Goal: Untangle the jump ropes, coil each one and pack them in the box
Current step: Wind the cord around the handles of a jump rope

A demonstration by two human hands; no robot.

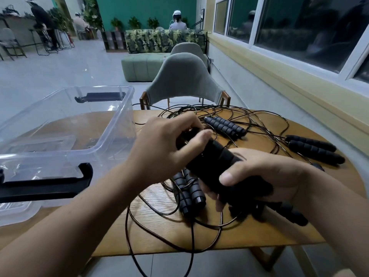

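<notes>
The right hand (259, 176) is clamped round the lower end of a pair of black foam jump-rope handles (211, 158), thumb across the top, holding them up off the table. The left hand (165, 144) curls over their upper end with its thumb laid along the foam. Whether it also pinches the cord there is hidden by the fingers. Held side by side like this, the two handles likely serve as an anchor for pulling one rope free and coiling it.

Directly beneath the held handles lies a second handle pair (189, 194). Beyond them lies a third pair (223, 125), and to their right a fourth pair (315, 149). Thin black cords (127, 222) loop round all of them in one tangle, some hanging over the near table edge, so no rope looks coiled yet.

To the left of the held handles stands the clear plastic box (119, 120), with no rope in it that I can see, and a black latch (46, 186) at its near end.

Everything rests on a wooden table (249, 236). Beyond it are a grey-green chair (183, 80), a leaf-print sofa (165, 41), windows (299, 27) and distant people.
</notes>
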